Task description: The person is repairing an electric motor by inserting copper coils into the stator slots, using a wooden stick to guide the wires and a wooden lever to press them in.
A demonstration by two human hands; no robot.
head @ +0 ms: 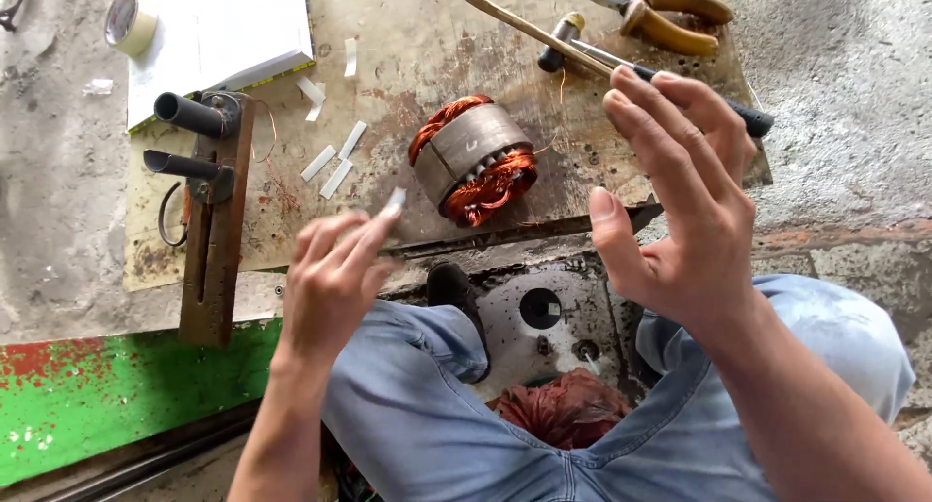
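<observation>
The left hand is motion-blurred, and the pliers run off the top edge.

Left hand raised mid-frame, back toward the camera, slightly blurred; fingers bunched forward, tips pinched together. Left forearm bare, rising from the bottom edge. Right hand raised higher, open, palm turned toward the left; fingers straight and close together, thumb spread apart below them. Right forearm bare, angling in from the lower right corner. Hands well apart.
</observation>
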